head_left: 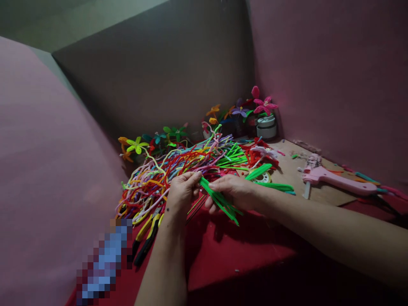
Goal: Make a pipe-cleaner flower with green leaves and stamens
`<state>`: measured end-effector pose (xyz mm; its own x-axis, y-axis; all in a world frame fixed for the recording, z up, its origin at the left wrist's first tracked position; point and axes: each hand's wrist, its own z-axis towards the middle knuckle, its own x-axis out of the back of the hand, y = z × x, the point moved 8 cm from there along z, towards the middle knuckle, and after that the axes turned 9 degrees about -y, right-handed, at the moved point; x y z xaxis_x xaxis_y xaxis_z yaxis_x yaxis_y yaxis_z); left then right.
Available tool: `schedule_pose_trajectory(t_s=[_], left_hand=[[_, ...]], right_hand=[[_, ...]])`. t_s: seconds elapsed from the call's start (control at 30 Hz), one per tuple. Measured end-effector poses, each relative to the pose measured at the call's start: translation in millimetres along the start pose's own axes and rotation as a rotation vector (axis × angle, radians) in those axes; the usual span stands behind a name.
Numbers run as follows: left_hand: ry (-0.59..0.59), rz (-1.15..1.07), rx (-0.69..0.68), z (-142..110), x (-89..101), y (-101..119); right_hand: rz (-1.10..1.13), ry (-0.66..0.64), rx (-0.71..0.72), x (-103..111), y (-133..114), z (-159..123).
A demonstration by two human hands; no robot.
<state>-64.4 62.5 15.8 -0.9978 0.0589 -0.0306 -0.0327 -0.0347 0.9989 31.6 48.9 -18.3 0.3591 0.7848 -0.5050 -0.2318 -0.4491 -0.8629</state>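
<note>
The thumb and forefinger of the left hand (183, 187) are pinched together on the upper end of a bundle of green fuzzy strips (225, 203), and the right hand's (229, 187) thumb presses on its side, its other fingers curled loosely below; the bundle hangs between the hands, over the near part of the table, its lower ends splaying. If the left pinch slackens, the strips could slip out of line or fan further, and uneven pressure from the right thumb might kink one. Just beyond the right wrist, green looped leaves (274, 186) lie close enough that a forearm could knock them, partly over a white roll (265, 176). The tangled heap of coloured stems (178, 161) could snag a loose end, and the open-handled pliers (148, 236) sit near the left forearm. Red cloth (236, 255) covers the near surface; a tan board (287, 170) to the right bears a pink glue gun (338, 176). Fuzzy flowers (137, 145) stand behind, before a dim grey wall (159, 85), with pink panels (334, 76) on both sides.
</note>
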Motion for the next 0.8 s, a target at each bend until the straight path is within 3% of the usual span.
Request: schedule_pose_trajectory(t_s=[0.17,0.4,0.57,0.7,0.8], left_hand=[[0.037,0.270,-0.020,-5,-13.6,8],[0.248,0.641,-0.198,-7,2.4,20],[0.171,0.373,-0.090,0,4.3,4],[0.212,0.366,-0.108,-1,5.0,5],[0.110,0.200,-0.022,1,-0.5,-4]], right_hand=[[0.013,0.160,-0.038,13,2,-1],[0.010,0.208,-0.033,16,8,1],[0.025,0.193,-0.038,17,9,2],[0.004,0.222,-0.044,18,8,1],[-0.032,0.246,-0.026,18,5,0]])
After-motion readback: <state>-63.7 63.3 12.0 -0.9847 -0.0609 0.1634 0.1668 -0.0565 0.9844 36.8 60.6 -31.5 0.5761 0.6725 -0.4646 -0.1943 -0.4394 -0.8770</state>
